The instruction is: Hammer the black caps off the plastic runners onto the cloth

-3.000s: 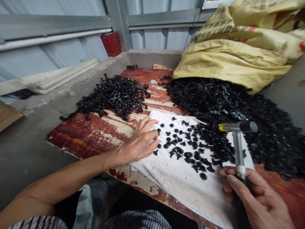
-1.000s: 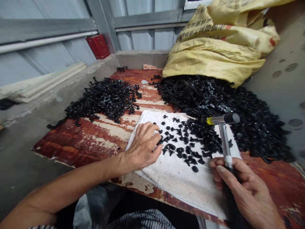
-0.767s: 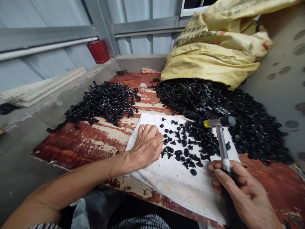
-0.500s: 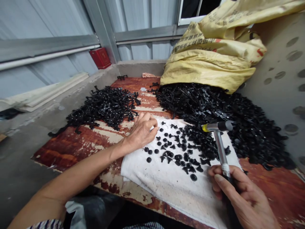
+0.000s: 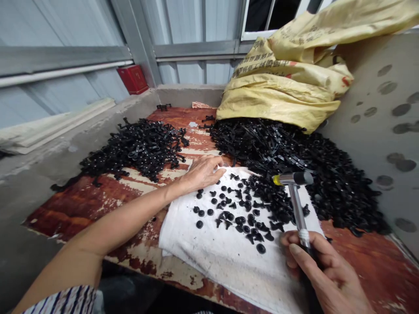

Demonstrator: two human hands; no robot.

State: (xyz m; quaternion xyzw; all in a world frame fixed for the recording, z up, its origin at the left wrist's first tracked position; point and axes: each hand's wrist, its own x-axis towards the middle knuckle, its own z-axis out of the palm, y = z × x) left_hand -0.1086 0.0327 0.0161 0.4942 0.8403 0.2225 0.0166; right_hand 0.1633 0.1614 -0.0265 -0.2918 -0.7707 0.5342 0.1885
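So, left hand (image 5: 202,172): it lies palm down at the far edge of the cloth, its fingers (image 5: 214,165) long and loosely together, pressing lightly on the fabric and holding nothing that I can see.

Right hand (image 5: 322,272): it sits at the near right corner of the cloth, its fingers (image 5: 304,257) curled narrow around the black grip of a small hammer (image 5: 298,205).

Hammer: it stands nearly upright on a bright metal shaft, tilted slightly, with its head crosswise, a yellow tip to the left and a dark cap to the right. The head is up over the black pieces near the right side of the cloth.

Cloth: a rumpled white cloth (image 5: 212,257) lies across the near part of the surface, bunched along its left edge.

Pieces: small black plastic pieces (image 5: 234,213), some round-headed, some with stems, are scattered over the cloth's middle, just right of the left hand and thickening toward the far right.

Heaps: a large heap of black plastic parts (image 5: 337,192) spreads across the right side, touching the cloth, and a smaller pile (image 5: 137,150) sits on the far left.

Surface: a wooden board (image 5: 81,213) with peeling red and cream paint carries it all.

Behind: a yellow printed sack (image 5: 281,98) slumps open at the far right, mouth against the big heap, and a red box (image 5: 132,79) sits by the metal wall (image 5: 65,30).
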